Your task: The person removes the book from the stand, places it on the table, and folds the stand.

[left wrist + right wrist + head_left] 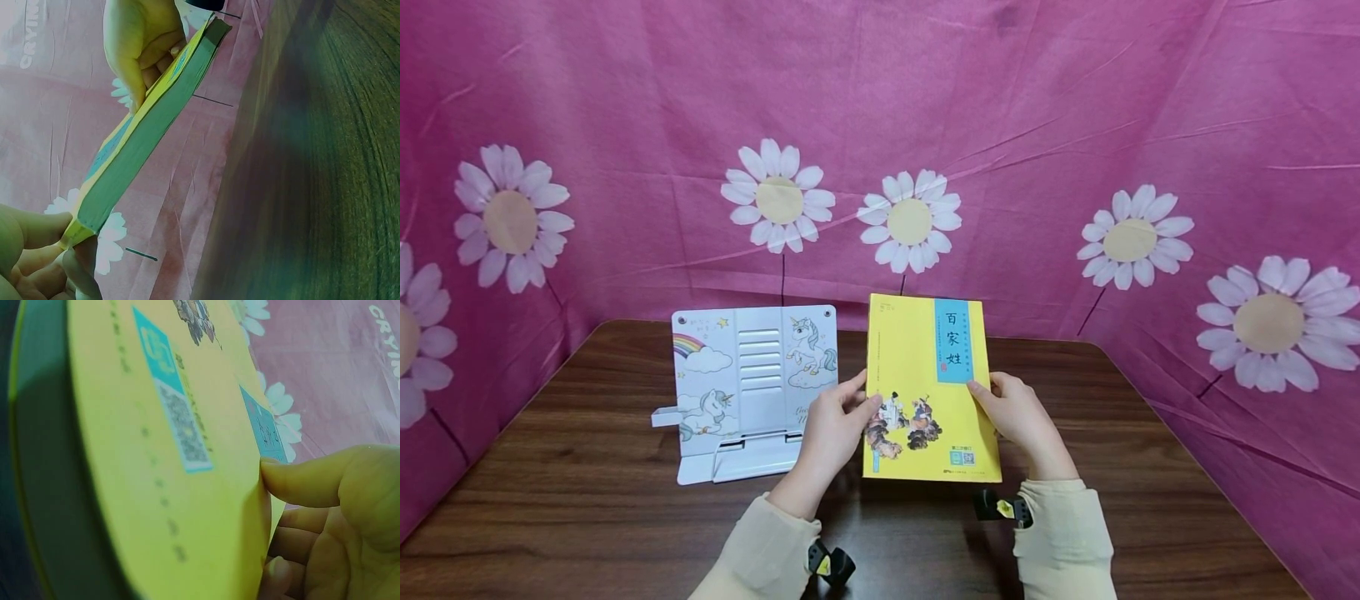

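Note:
A yellow book (917, 358) with a blue title strip faces up toward the head camera, held between both hands. My left hand (835, 433) grips its left edge, thumb on the cover. On the opposite side my right hand (1021, 417) pinches the edge, its thumb beside the blue strip. In the left wrist view the closed page block of the book (144, 137) shows, raised above the table. Just left of the book stands a white book stand (760, 375) printed with unicorns and a rainbow, its slotted back panel upright.
The dark wooden table (580, 508) carries the stand. A small white tab (665, 417) juts out from the stand's left side. Behind the table hangs a pink cloth (1015, 108) with white daisies. Each sleeve bears a black wrist camera (831, 565).

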Available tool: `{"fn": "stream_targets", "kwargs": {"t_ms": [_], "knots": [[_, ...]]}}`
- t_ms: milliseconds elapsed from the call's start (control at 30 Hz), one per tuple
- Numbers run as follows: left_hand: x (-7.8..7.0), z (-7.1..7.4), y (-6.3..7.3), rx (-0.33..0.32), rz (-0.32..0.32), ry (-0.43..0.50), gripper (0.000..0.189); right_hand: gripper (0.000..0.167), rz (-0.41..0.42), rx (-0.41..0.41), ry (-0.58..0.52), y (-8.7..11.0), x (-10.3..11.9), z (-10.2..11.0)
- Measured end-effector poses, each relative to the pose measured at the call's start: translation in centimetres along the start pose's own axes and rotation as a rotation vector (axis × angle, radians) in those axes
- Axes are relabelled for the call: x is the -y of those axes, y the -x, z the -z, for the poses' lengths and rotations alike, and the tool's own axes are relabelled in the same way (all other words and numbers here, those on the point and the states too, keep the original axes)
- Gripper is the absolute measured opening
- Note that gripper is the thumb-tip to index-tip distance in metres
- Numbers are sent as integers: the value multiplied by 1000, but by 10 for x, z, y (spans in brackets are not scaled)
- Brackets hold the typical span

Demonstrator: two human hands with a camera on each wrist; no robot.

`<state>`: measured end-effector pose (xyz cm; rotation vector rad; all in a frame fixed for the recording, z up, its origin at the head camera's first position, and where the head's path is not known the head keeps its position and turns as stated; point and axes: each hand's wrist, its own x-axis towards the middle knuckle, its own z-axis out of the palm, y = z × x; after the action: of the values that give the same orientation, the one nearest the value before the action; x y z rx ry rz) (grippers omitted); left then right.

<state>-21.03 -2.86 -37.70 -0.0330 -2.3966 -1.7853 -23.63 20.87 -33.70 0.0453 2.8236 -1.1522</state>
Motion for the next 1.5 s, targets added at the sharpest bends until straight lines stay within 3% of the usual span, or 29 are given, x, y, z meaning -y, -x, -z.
{"fn": "stream_targets", "kwargs": {"t_ms": [1500], "knots": [[1, -3, 2, 11, 33, -22, 48, 42, -42, 7, 35, 0, -3, -1]]}}
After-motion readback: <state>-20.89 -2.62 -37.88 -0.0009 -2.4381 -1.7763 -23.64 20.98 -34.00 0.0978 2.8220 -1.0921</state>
